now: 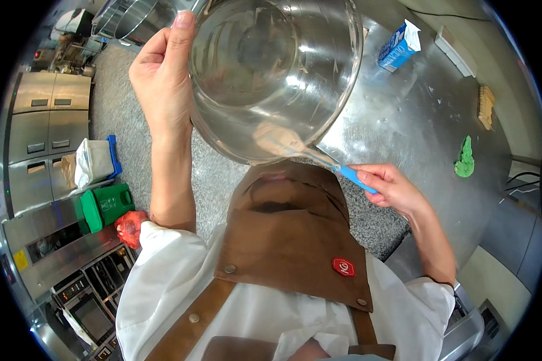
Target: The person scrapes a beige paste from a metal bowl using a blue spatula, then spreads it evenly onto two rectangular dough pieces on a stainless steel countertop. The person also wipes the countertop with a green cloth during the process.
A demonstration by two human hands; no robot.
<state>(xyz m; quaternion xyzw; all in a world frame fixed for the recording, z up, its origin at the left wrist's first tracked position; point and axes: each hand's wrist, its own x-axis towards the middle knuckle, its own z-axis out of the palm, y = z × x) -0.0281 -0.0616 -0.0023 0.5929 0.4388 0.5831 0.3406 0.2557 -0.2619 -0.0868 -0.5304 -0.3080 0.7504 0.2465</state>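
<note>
Two hands share the work at a shiny bowl (328, 72), held up in front of a brown apron (283, 240) and tipped so that its open mouth faces the wearer. Nearest, to the right of the bowl and below its rim, the right grip (393, 188) is closed around the blue handle of a spatula (337, 168). The spatula's long axis slants from that hand leftward and away from the wearer, across the bowl's near rim, its blade (276, 139) pointing into the bowl and coated with pale brown paste. Thin smears cling to the bowl's inner wall; its flat round base shows little else. At the bowl's left side, the left grip (165, 72) is closed on the bowl's edge, thumb uppermost.

Left of the bowl and lower, a green bin (107, 206) sits beside a red bag (131, 228); what they contain cannot be told. Right of the bowl, on a steel tabletop (403, 123), lie a crumpled green cloth (464, 159) and a bristled brush (486, 108). Farther off on the bowl's right stands a blue-and-white carton (397, 51), its contents hidden, and beyond it a white tray (454, 53).
</note>
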